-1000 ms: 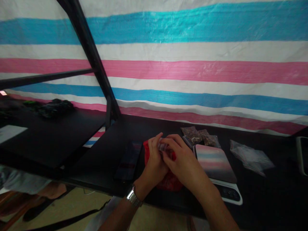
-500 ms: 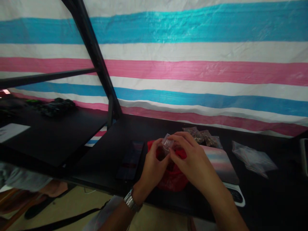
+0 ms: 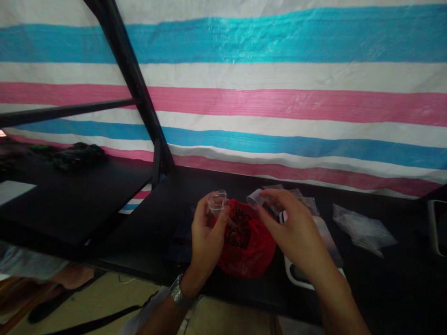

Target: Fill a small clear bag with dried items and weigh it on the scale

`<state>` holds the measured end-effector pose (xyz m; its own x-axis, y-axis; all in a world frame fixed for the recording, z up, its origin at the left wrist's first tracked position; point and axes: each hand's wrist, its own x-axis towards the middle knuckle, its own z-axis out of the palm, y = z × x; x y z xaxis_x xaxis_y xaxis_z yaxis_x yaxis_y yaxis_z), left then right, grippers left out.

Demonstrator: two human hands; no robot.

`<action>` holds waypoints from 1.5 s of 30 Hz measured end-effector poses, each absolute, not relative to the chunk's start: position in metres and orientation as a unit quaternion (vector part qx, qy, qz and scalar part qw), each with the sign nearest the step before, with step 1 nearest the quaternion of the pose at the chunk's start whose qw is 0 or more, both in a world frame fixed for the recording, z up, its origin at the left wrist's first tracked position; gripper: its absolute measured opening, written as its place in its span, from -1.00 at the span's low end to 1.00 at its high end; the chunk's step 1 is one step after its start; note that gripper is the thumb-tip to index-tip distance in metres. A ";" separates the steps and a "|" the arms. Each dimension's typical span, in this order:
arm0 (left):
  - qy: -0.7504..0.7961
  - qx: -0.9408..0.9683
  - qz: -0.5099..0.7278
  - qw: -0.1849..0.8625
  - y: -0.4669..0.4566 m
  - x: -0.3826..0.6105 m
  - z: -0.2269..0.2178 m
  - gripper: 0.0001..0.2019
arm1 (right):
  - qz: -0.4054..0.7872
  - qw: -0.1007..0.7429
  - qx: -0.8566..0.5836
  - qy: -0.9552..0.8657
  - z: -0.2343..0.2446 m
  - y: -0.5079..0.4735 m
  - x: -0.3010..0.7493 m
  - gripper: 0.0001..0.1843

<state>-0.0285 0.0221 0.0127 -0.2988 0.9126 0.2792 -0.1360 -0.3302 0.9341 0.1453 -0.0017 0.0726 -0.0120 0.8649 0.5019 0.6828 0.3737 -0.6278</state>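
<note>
My left hand [image 3: 207,228] pinches a small clear plastic bag [image 3: 218,200] by its side, above the left rim of a red plastic bag [image 3: 258,253]. My right hand [image 3: 289,223] grips a small clear plastic cup [image 3: 255,198], tilted, between thumb and fingers over the far right side of the red bag. The red bag stands with its mouth wide and holds many small dark reddish-brown pieces [image 3: 240,228], too small to name. A white digital scale [image 3: 302,278] with a shiny plate lies partly under my right forearm.
Behind the scale lie several filled clear bags [image 3: 309,203]. A stack of flat clear bags [image 3: 363,229] rests farther right. A dark phone [image 3: 183,239] lies left of the red bag. A black frame post [image 3: 134,79] rises at left. Another person's arm [image 3: 75,278] shows at lower left.
My hands have moved apart: the left went left with the clear bag, the right went right with the cup. The inside of the red bag now shows between them.
</note>
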 end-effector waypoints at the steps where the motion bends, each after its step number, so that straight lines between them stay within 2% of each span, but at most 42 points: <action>1: 0.444 0.451 0.681 0.368 0.020 -0.030 0.014 -0.56 | 0.122 0.386 -0.563 -0.720 0.067 0.001 0.143 -0.76; 4: 0.488 0.456 0.681 0.301 0.008 -0.031 0.014 -0.56 | 0.131 0.226 -0.599 -0.757 0.048 0.008 0.131 -0.81; 7: 0.539 0.454 0.659 0.261 -0.011 -0.030 0.011 -0.57 | 0.097 0.178 -0.620 -0.758 0.034 0.014 0.121 -0.80; 15: 0.604 0.475 0.526 0.366 -0.068 -0.042 -0.016 -0.49 | 0.153 0.191 -0.590 -0.770 0.036 0.012 0.122 -0.80; 20: 0.601 0.494 0.485 0.400 -0.081 -0.046 -0.029 -0.50 | 0.122 0.170 -0.572 -0.793 0.037 0.009 0.117 -0.75; 28: 0.548 0.465 0.532 0.447 -0.074 -0.046 -0.032 -0.57 | 0.182 0.150 -0.559 -0.795 0.042 0.002 0.111 -0.85; 33: 0.522 0.462 0.569 0.436 -0.063 -0.048 -0.028 -0.58 | 0.211 0.173 -0.558 -0.784 0.043 0.000 0.121 -0.86; 41: 0.467 0.432 0.606 0.477 -0.046 -0.021 -0.018 -0.50 | 0.204 0.178 -0.575 -0.772 0.042 0.006 0.149 -0.88; 45: 0.454 0.435 0.614 0.476 -0.039 -0.014 -0.013 -0.49 | 0.248 0.201 -0.565 -0.761 0.038 0.011 0.152 -0.87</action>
